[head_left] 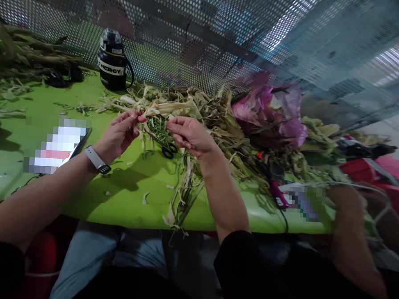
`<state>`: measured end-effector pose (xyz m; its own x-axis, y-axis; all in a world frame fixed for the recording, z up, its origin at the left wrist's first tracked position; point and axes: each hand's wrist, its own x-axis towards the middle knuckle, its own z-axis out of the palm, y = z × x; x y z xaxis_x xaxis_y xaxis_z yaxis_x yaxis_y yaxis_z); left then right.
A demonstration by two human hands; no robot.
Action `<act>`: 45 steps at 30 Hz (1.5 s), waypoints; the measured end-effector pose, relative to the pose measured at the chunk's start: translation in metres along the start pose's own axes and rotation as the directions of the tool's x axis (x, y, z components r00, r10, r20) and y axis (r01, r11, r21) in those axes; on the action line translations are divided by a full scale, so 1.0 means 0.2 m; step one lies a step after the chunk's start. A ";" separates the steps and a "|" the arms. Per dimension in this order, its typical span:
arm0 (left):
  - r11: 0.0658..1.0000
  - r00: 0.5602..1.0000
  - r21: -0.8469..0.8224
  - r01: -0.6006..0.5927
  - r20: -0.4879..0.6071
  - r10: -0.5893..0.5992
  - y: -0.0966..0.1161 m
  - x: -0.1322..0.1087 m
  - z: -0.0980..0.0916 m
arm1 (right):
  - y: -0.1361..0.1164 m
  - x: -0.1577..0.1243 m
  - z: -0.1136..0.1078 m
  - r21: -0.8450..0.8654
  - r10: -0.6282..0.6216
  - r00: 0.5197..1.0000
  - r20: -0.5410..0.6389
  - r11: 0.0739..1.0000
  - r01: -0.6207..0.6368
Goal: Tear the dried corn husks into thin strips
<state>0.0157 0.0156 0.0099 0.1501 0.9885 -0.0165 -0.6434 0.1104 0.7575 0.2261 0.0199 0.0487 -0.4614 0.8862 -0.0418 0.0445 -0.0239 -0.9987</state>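
Husk strips (pixel 154 113), pale and dry, stretch between the two hands in the head view, just above a heap of leaves (pixel 214 119). The left hand (pixel 120 134), with a watch (pixel 97 159) at its wrist, pinches one end with closed fingertips. The right hand (pixel 191 135) pinches the other end, its fingers curled shut. Black scissors (pixel 168 150) lie on the green table (pixel 123 194) just below the hands. A black bottle (pixel 112 60) stands at the back by a perforated metal screen (pixel 192 28). A pink bag (pixel 271 111) rests on the heap, and another person's arm (pixel 352 233) lies at the right.
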 end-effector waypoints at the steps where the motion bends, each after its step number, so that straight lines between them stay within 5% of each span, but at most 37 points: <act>1: 1.000 1.000 0.023 -0.006 0.012 0.006 0.00 -0.01 0.00 | 0.01 0.00 0.02 -0.037 0.014 1.000 0.023 0.999 -0.013; 11: 0.982 0.989 0.123 0.142 0.033 -0.147 -0.07 -0.01 0.00 | 0.02 -0.01 0.09 -0.137 -0.056 0.997 0.055 0.988 0.063; 21: 0.934 0.929 0.127 0.333 0.123 -0.348 -0.11 -0.06 0.00 | 0.03 -0.01 0.07 -0.119 -0.053 0.998 0.017 0.991 0.055; 27: 0.947 0.948 0.117 0.298 0.082 -0.308 -0.05 -0.05 0.03 | 0.00 -0.02 -0.01 -0.110 -0.087 0.992 -0.089 0.991 0.077; 31: 0.943 0.945 0.225 0.245 0.160 -0.284 -0.03 -0.04 0.02 | -0.02 -0.01 -0.06 -0.110 -0.100 0.984 -0.147 0.990 0.085; 38: 0.922 0.945 0.326 0.210 0.174 -0.277 0.02 0.00 -0.03 | -0.03 -0.02 -0.23 -0.096 -0.158 0.959 -0.234 0.986 0.139; 45: 0.910 0.939 0.339 0.240 0.158 -0.306 0.03 0.06 -0.10 | 0.01 -0.01 -0.38 -0.133 -0.104 0.935 -0.338 0.989 0.062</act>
<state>-0.0022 0.0300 0.0016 0.4569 0.8778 -0.1441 -0.2953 0.3026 0.9062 0.2957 0.0529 0.0481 -0.1370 0.9878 0.0745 0.1335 0.0929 -0.9867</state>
